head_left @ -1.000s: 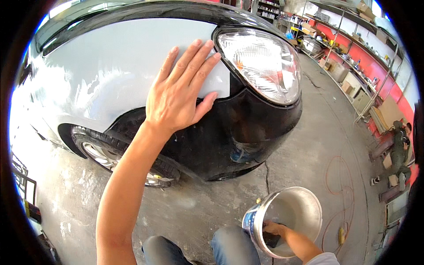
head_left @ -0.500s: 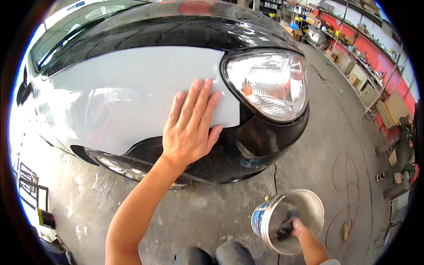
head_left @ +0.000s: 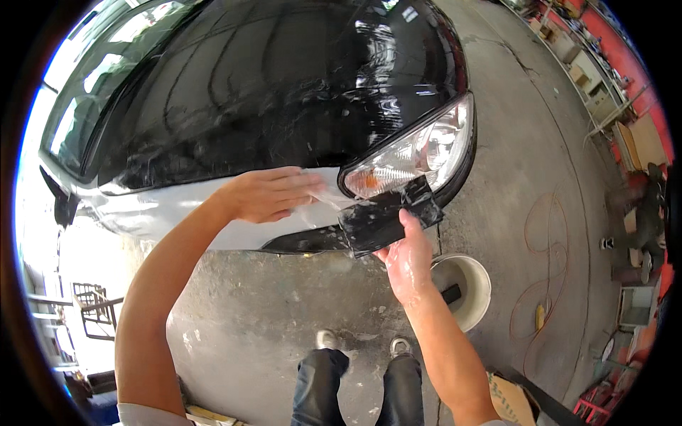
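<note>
Left hand (head_left: 268,196): nearly flat, fingers extended toward the headlamp (head_left: 419,156), laid over the grey front fender (head_left: 167,209); nothing visible in its grasp; fingertips blurred
Right hand (head_left: 410,264): wet, partly closed, pinching the black rectangular sheet (head_left: 383,219) with the thumb above and fingers beneath
Black rectangular sheet: wet and glossy, before the lower edge of the headlamp, to the right of the left hand; whether it touches the car cannot be told
Hood (head_left: 284,85): black, streaked and reflective, beyond the fender
Bucket (head_left: 485,278): pale, round, on the concrete floor (head_left: 270,319) beside the right forearm; a dark block (head_left: 451,294) inside
Hose (head_left: 529,290): thin, reddish, looped on the floor right of the bucket
</note>
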A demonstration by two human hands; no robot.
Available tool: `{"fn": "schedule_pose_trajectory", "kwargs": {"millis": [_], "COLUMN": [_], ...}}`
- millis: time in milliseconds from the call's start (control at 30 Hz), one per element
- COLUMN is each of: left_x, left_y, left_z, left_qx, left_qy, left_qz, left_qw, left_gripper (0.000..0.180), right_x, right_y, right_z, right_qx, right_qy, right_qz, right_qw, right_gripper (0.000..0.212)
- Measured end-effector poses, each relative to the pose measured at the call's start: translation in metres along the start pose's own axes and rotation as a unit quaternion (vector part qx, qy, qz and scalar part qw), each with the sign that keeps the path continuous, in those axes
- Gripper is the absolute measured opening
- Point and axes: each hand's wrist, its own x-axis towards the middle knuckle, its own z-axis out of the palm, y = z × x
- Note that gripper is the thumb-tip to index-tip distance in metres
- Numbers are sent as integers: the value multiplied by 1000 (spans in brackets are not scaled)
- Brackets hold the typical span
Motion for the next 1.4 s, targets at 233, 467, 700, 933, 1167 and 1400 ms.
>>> {"fn": "schedule_pose_trajectory", "kwargs": {"millis": [233, 467, 700, 933, 1167, 1400], "left_x": [6, 17, 81, 87, 85, 89], "left_y": [-3, -63, -122, -123, -129, -134], "left_z": [-10, -37, -36, -28, -25, -18], "left_qx": [-33, -86, -101, -128, -125, -104], "left_qy": [45, 16, 71, 67, 60, 67], "left_qz": [-38, 61, -67, -40, -31, -8], "left_qw": [998, 994, 990, 989, 990, 992], "left_gripper": [66, 68, 62, 63, 64, 61], "right_x": [-19, -32, 2, 29, 71, 67], "right_y": [55, 130, 164, 182, 185, 198], "right_z": [-9, 1, 43, 120, 143, 161], "right_qx": [-101, -10, -118, -322, -319, -365], "right_qy": [139, 277, 338, 309, 362, 417], "right_qz": [-102, -305, -420, -452, -435, -446], "right_qw": [980, 911, 834, 772, 760, 703], "right_gripper": [36, 31, 22, 73, 87, 82]}}
